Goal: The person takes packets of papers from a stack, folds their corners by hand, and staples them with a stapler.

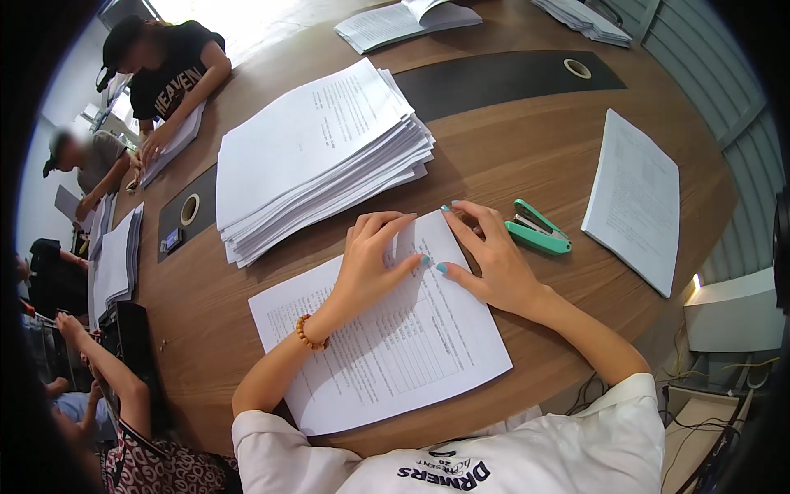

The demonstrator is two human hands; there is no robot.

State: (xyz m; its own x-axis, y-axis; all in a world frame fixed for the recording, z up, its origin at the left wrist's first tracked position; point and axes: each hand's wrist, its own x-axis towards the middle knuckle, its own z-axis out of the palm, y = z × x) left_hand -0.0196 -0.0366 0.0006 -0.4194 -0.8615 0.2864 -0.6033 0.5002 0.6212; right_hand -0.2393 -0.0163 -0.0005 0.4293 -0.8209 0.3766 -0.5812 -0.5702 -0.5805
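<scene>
A printed sheaf of paper (411, 346) lies at an angle on the wooden table in front of me. My left hand (370, 259) rests on its upper part, fingers spread and thumb pointing right. At the top right corner of the same sheaf, my right hand (494, 259) touches the edge with its fingers apart; some of its fingertips are hidden. A green stapler (539, 230) lies just right of my right hand. Beyond my left hand rises a tall stack of printed papers (313, 148), its layers slightly uneven.
Another paper pile (634, 202) sits at the right table edge. More papers (403, 25) lie at the far side. Dark table inlays hold round grommets (578, 68). A person in a black shirt (177, 74) handles papers across the left; other people sit along that side.
</scene>
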